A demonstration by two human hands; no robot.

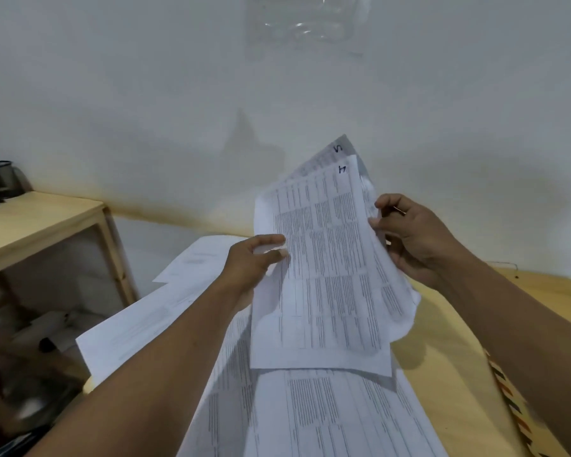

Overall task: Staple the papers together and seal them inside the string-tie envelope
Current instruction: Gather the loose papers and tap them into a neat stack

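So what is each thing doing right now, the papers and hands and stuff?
Held papers, lifted off the table, fanned unevenly.
Left hand, pinches the held papers' left edge.
Right hand, grips their right edge.
Loose sheets, lie spread flat on the table.
Striped-edge envelope, lies flat on the table, partly hidden.

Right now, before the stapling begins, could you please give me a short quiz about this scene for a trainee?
1. True or false: the held papers rest flat on the table.
2. The loose sheets lie: A) on the table below the held papers; B) on a chair; C) inside a box.
3. Fill in: the ___ hand pinches the held papers' right edge.
Key: 1 false; 2 A; 3 right hand.
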